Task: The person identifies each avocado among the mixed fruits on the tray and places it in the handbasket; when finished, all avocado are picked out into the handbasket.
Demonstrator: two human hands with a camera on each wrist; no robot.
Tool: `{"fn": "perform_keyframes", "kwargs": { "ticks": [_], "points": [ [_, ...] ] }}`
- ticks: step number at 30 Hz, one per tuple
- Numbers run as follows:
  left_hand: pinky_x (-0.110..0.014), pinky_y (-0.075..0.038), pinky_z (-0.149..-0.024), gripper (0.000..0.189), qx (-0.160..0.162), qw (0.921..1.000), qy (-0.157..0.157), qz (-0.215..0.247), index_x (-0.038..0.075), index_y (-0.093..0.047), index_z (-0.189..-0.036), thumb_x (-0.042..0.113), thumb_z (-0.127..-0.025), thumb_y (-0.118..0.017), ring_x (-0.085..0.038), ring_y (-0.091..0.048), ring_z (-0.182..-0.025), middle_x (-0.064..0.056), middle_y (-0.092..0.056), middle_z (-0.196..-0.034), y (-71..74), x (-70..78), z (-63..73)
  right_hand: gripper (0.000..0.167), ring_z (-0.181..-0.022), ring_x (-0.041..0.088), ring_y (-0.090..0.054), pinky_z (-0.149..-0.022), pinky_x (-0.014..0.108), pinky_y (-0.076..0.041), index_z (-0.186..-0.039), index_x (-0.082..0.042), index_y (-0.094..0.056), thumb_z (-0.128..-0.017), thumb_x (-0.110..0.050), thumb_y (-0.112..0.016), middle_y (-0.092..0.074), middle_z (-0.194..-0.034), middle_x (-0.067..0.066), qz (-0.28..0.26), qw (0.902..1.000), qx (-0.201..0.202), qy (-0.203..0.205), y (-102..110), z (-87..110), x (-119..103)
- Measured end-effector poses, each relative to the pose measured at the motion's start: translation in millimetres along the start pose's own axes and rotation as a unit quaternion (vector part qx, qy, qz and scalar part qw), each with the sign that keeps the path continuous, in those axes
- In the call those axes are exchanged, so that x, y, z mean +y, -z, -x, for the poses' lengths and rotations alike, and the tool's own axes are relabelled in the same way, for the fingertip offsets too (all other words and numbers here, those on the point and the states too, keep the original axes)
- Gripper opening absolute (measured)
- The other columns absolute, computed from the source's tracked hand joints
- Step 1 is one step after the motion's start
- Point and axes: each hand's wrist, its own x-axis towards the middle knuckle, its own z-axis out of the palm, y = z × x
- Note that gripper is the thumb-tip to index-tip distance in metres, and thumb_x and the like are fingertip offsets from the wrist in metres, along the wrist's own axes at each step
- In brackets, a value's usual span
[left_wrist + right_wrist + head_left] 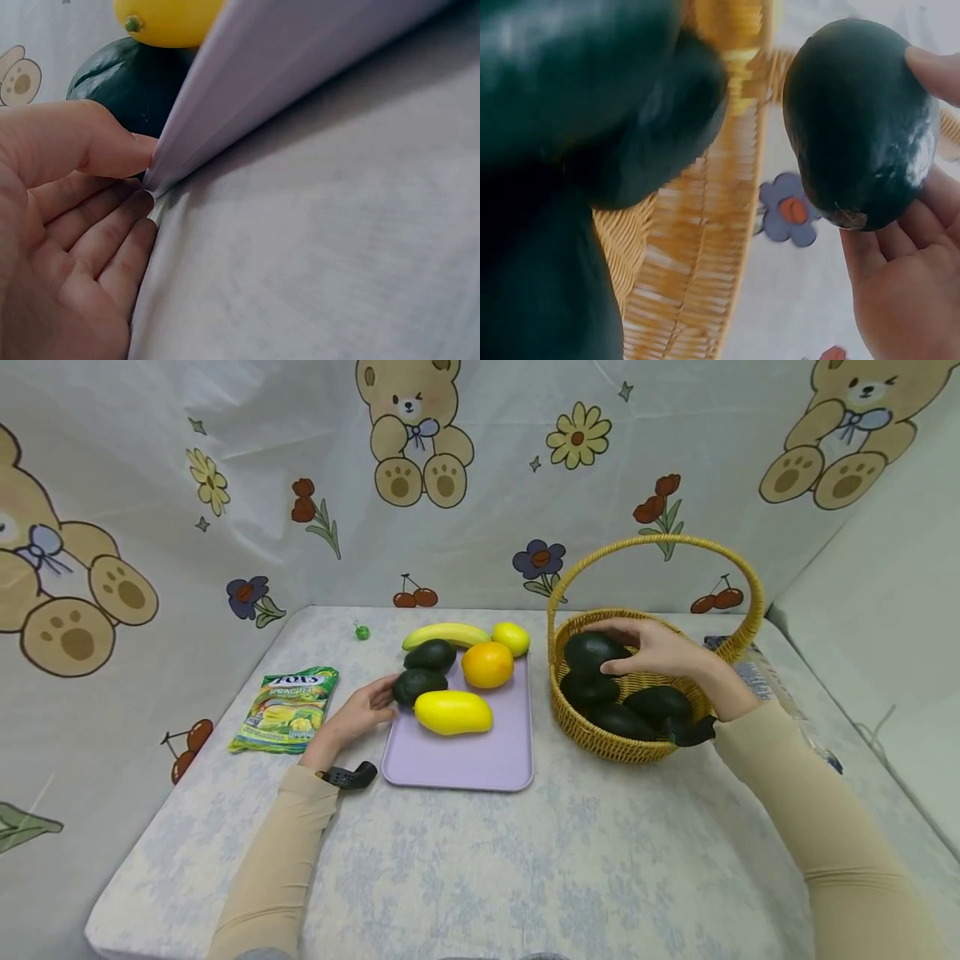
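My right hand [660,647] holds a dark green avocado [862,124] over the yellow wicker basket [588,739], thumb on one side and fingers beneath. Several more avocados [618,721] lie inside the basket. At the left edge of the lilac tray [457,764], my left hand [360,714] has its thumb and fingertips gathered at the rim, as the left wrist view shows. Right beside those fingers sits an avocado [418,686] on the tray, with another avocado [430,656] behind it. The tray also bears a yellow mango [453,712], an orange [487,665], a lemon [512,638] and a banana [446,633].
A green snack bag [288,710] lies left of the tray, and a tiny green item [362,632] lies farther back. The basket's tall arched handle [652,538] rises over its opening. A printed packet [780,693] lies partly behind the basket and right arm. Patterned cloth [480,543] hangs behind the table.
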Motion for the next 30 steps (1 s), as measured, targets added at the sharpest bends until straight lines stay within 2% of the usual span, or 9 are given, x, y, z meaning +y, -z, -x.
{"fn": "perform_keyframes", "kwargs": {
  "ticks": [10,15,18,22,25,30],
  "points": [
    [-0.043,-0.023,-0.112,0.068,-0.001,1.0,-0.005,-0.006,-0.006,-0.024,-0.146,-0.009,-0.085,-0.054,-0.035,-0.024,-0.137,-0.022,-0.023,-0.151,0.8,0.7,-0.5,0.062,-0.12,0.029,-0.046,-0.096,0.049,-0.04,-0.143,-0.008,-0.04,-0.088,-0.018,-0.067,-0.041,-0.141,0.015,0.005,0.9985,-0.039,-0.039,20,-26.3,20],
    [-0.043,-0.024,-0.112,0.068,0.002,0.9999,-0.001,-0.011,-0.005,-0.024,-0.146,-0.009,-0.085,-0.055,-0.035,-0.025,-0.137,-0.022,-0.023,-0.151,2.1,-0.5,-1.1,0.063,-0.118,0.032,-0.048,-0.092,0.048,-0.044,-0.143,-0.005,-0.039,-0.088,-0.018,-0.066,-0.042,-0.14,0.018,0.002,0.998,-0.045,-0.045,22,-39.0,36],
    [-0.043,-0.025,-0.111,0.068,-0.002,0.9999,0.0,-0.013,-0.006,-0.024,-0.146,-0.009,-0.085,-0.054,-0.036,-0.026,-0.137,-0.023,-0.023,-0.151,2.0,-3.6,-2.9,0.063,-0.121,0.035,-0.045,-0.094,0.051,-0.043,-0.143,-0.004,-0.039,-0.088,-0.019,-0.067,-0.038,-0.142,0.02,0.003,0.9975,-0.049,-0.051,20,-43.6,45],
    [-0.043,-0.025,-0.111,0.069,0.002,1.0,-0.004,-0.009,-0.004,-0.024,-0.147,-0.008,-0.085,-0.055,-0.035,-0.025,-0.137,-0.022,-0.023,-0.151,4.7,-19.2,-9.5,0.065,-0.127,0.037,-0.037,-0.098,0.056,-0.037,-0.142,-0.007,-0.042,-0.087,-0.025,-0.069,-0.033,-0.146,0.019,0.025,0.9964,-0.045,-0.067,15,-49.8,56],
    [-0.041,-0.024,-0.112,0.07,0.009,0.9999,-0.007,-0.008,-0.002,-0.024,-0.147,-0.008,-0.085,-0.056,-0.033,-0.025,-0.137,-0.02,-0.023,-0.152,7.5,-30.9,-13.3,0.065,-0.127,0.036,-0.037,-0.099,0.056,-0.036,-0.142,-0.009,-0.043,-0.086,-0.027,-0.07,-0.034,-0.146,0.018,0.032,0.9956,-0.046,-0.075,10,-55.5,61],
    [-0.039,-0.025,-0.112,0.07,0.016,0.9997,-0.013,-0.013,0.0,-0.027,-0.147,-0.006,-0.084,-0.057,-0.031,-0.028,-0.137,-0.017,-0.026,-0.151,8.2,-33.6,-13.4,0.063,-0.124,0.036,-0.04,-0.098,0.056,-0.037,-0.141,-0.007,-0.044,-0.086,-0.023,-0.07,-0.038,-0.143,0.019,0.021,0.9956,-0.056,-0.072,4,-61.8,65]
  ]
}}
